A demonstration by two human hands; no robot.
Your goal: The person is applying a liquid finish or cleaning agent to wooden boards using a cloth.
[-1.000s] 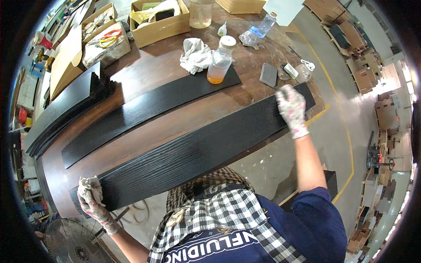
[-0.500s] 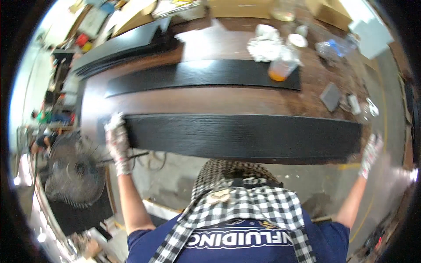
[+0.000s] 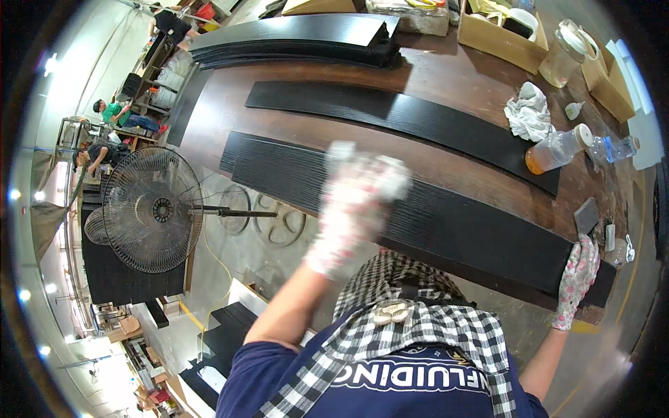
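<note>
My gloved left hand (image 3: 359, 202) is raised above the near black plank (image 3: 418, 216), blurred, so I cannot tell whether its fingers are spread or curled. My right hand (image 3: 577, 279), in a flowered glove, grips that plank's right end at the workbench's (image 3: 453, 90) near edge. The plank is long, slightly curved, matt black with fine grain lines running lengthwise. Beyond it lies a second black plank (image 3: 390, 115), then a white rag (image 3: 528, 111) and an amber-filled bottle (image 3: 557, 150) toward the right edge. Stacked black planks (image 3: 293, 38) sit at the far edge.
</note>
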